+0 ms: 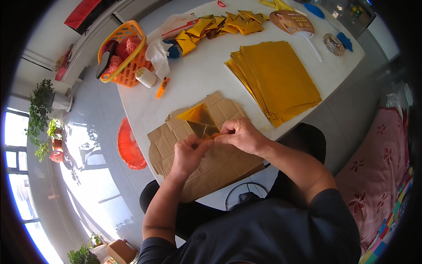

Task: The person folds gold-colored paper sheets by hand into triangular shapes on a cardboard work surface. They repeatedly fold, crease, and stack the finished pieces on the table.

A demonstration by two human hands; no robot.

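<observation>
A partly folded sheet of gold foil paper is held above a flattened piece of corrugated cardboard. My left hand pinches its near edge from the left. From the right, my right hand grips the same near edge, thumb and fingertips close to those of the left. Creases cross the foil, and its far end spreads into a pointed flap; the part under my fingers is hidden. To the right lies a fanned stack of flat gold foil sheets. Several folded gold foil pieces are heaped along the far side.
On the white table, an orange plastic basket holds yarn balls. Beside it stand a white thread spool and an orange box-cutter-like tool. A hand fan lies at the far right. A red plastic-lined bin is left of the table.
</observation>
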